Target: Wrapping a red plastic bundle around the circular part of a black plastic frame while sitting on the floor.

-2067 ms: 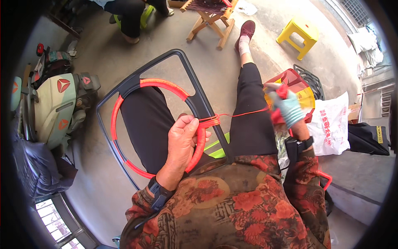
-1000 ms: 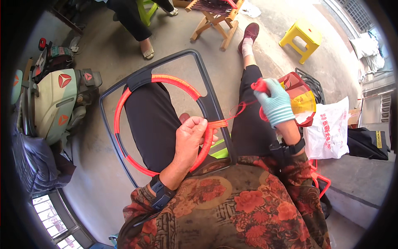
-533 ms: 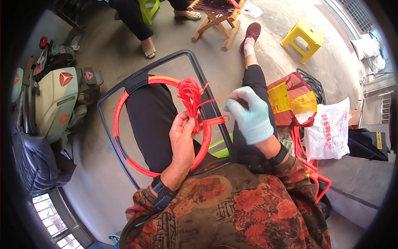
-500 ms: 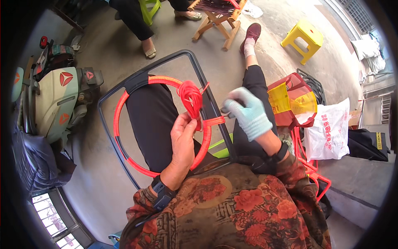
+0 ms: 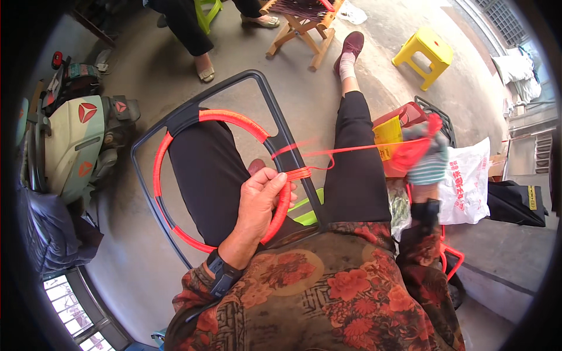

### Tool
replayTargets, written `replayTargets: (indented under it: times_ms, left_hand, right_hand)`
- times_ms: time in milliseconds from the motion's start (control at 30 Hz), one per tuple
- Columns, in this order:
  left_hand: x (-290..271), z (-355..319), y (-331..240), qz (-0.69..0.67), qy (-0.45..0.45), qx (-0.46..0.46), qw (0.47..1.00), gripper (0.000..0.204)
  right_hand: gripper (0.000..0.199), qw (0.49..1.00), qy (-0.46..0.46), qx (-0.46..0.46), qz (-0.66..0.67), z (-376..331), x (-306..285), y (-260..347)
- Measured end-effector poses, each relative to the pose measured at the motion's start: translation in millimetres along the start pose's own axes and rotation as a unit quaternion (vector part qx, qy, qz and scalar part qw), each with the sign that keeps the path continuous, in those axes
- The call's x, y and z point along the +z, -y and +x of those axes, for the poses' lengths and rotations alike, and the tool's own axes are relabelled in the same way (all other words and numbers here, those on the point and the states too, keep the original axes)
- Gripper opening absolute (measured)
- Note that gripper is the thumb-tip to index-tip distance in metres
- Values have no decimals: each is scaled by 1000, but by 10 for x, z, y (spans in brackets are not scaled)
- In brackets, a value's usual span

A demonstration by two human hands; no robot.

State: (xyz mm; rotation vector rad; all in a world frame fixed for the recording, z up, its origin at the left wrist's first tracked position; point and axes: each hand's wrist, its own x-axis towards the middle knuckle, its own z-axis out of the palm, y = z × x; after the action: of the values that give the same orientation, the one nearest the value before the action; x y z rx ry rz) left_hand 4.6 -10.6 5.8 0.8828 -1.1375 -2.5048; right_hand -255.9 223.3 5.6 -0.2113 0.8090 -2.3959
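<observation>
Floor (image 5: 129,216) beneath red-wrapped frame (image 5: 281,140)

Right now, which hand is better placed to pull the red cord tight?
Probably the right hand: it grips the red cord bundle, with cord stretching from it toward the black frame. The left hand grips the red ring and seems suited to steadying it.

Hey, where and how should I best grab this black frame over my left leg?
Likely by the far bar of the black frame, from its far side, curling round it: that bar is slim, has no red winding on it, and sits well away from the left hand.
</observation>
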Motion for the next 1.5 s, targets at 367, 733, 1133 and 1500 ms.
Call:
replayTargets:
  times_ms: [367,733,1133,1500]
  left_hand:
    - [22,4,10,0,-5,4,1000,12]
    - [55,2,-1,25,-26,23,999,19]
    - [63,49,-7,35,-6,27,999,20]
    - [21,48,24,19,-16,13,1000,10]
  right_hand:
    - [28,946,-98,37,-307,29,-109,-34]
    - [23,902,146,225,-337,-75,734,-691]
    - [23,946,166,221,-168,-378,813,-560]
    - [28,782,203,194,-556,-210,579,-217]
